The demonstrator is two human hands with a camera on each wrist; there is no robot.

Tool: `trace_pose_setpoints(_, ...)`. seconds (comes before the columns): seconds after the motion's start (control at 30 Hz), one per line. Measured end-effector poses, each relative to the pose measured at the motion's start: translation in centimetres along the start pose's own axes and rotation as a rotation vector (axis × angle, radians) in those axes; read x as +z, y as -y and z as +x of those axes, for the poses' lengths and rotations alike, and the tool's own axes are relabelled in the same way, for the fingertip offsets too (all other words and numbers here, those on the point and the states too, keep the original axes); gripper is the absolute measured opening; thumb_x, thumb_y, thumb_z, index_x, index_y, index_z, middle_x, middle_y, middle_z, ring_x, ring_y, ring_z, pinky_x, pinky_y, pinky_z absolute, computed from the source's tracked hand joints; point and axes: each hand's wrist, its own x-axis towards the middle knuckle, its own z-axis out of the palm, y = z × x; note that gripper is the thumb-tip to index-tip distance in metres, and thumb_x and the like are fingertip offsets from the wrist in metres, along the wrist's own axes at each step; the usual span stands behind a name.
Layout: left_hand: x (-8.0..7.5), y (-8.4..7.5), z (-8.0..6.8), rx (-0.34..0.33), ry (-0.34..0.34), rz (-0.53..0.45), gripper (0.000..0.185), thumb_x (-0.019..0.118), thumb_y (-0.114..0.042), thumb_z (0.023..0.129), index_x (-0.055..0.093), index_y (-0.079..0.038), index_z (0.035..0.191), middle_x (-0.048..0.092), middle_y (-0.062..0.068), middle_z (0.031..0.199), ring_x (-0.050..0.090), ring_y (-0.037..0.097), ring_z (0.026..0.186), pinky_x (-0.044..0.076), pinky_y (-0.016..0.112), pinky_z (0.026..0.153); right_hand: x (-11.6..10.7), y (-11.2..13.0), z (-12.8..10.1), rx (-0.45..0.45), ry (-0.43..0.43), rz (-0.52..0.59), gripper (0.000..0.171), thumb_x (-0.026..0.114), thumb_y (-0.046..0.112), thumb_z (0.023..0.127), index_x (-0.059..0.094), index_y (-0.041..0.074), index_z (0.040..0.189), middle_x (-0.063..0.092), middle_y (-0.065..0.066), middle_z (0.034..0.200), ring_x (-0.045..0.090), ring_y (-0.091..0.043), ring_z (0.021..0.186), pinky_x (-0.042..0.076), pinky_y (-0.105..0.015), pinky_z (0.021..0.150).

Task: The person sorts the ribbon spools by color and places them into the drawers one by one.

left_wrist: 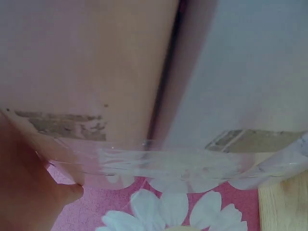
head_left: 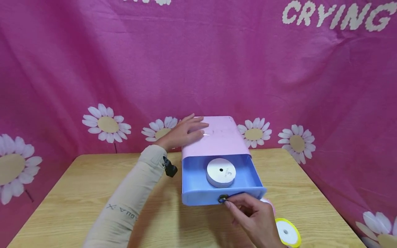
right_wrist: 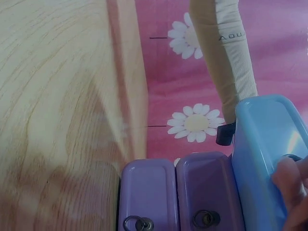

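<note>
A pink drawer cabinet [head_left: 220, 137] stands on the table with its blue top drawer [head_left: 201, 197] pulled out. Lying flat inside the drawer is a white ribbon spool [head_left: 221, 168]. My left hand [head_left: 185, 132] rests on the cabinet's top with its fingers spread. At the drawer's front, my right hand [head_left: 255, 217] pinches the dark metal ring pull [head_left: 222, 198]. In the right wrist view, the fingers [right_wrist: 288, 185] hide most of that pull. The left wrist view shows the cabinet's taped panels [left_wrist: 115, 86] close up, with part of the left hand at the edge.
Below the blue drawer are two purple drawers [right_wrist: 148, 187] with ring pulls, both pushed in. To the right on the wooden table [head_left: 310, 193] lie a yellow-rimmed spool [head_left: 286, 232] and a pink-edged spool [head_left: 269, 204], partly behind my right hand. A pink daisy cloth [head_left: 198, 69] hangs behind.
</note>
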Motion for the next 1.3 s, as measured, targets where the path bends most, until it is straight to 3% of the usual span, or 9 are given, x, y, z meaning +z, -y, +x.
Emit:
trace_pose_setpoints(0.13,0.0,0.2,0.0,0.015,-0.008,-0.011,0.051,0.047,-0.044,0.095,0.053,-0.021,0.140,0.033,0.004,0.155,0.008,0.023,0.147,0.007,0.055,0.115,-0.1,-0.1,0.4,-0.068,0.005,-0.003,0.012,0.074,0.007,0.084,0.070,0.017,0.088,0.071,0.007,0.073,0.060,-0.010,0.044,0.048,-0.023,0.042)
trace_pose_setpoints(0.5,0.5,0.6,0.0,0.031,-0.050,-0.001,0.045,0.048,-0.036,0.097,0.055,-0.019,0.139,0.035,0.006,0.154,0.011,0.027,0.147,0.005,0.052,0.116,0.2,0.3,1.3,0.027,-0.018,0.019,0.006,0.075,0.011,0.084,0.072,0.016,0.087,0.069,0.003,0.070,0.058,-0.012,0.044,0.050,-0.027,0.042)
trace_pose_setpoints(0.83,0.9,0.4,0.1,-0.006,-0.076,-0.045,0.042,0.048,-0.032,0.097,0.057,-0.021,0.136,0.036,0.002,0.153,0.012,0.023,0.147,0.004,0.053,0.116,0.2,-0.8,2.5,0.005,-0.013,0.093,0.006,0.073,0.009,0.085,0.072,0.009,0.091,0.071,-0.002,0.075,0.060,-0.016,0.048,0.052,-0.033,0.044)
trace_pose_setpoints(1.3,1.0,0.4,-0.4,-0.015,-0.078,-0.065,0.041,0.048,-0.031,0.098,0.057,-0.019,0.136,0.036,0.002,0.154,0.012,0.023,0.147,0.001,0.053,0.116,0.6,-1.6,3.7,0.049,-0.011,0.144,0.007,0.073,0.012,0.085,0.071,0.006,0.090,0.071,-0.005,0.076,0.064,-0.019,0.055,0.055,-0.035,0.047)
